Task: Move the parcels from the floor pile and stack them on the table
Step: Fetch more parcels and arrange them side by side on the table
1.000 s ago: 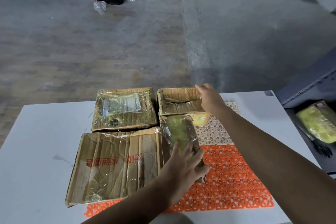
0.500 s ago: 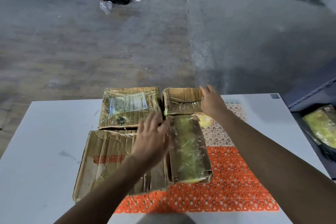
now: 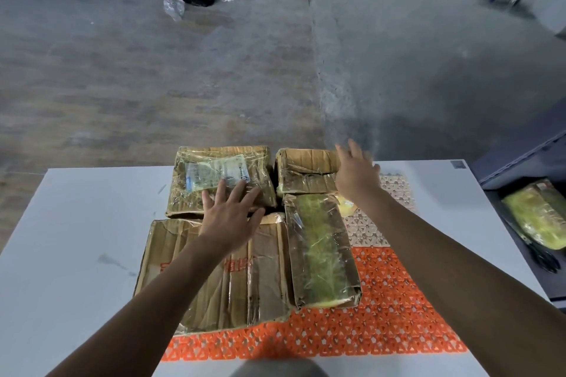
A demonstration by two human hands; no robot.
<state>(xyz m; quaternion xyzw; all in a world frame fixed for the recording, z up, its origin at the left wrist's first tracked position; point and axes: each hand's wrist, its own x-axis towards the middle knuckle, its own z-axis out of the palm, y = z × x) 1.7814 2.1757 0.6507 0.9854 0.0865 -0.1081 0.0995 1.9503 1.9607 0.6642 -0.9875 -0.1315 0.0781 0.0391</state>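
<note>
White table (image 3: 76, 223) carrying four taped parcels, lying flat, edges touching. Front-left: large flat parcel (image 3: 263, 278). Rear-left: labelled parcel (image 3: 196, 193). Left hand (image 3: 229, 217) reaching over both, grip spread wide, holding nothing. Narrow parcel (image 3: 321, 251) lying partly on orange mat (image 3: 382, 315). Rear-right parcel (image 3: 306, 171) sitting beside right hand (image 3: 355, 174), grip splayed, empty.
</note>
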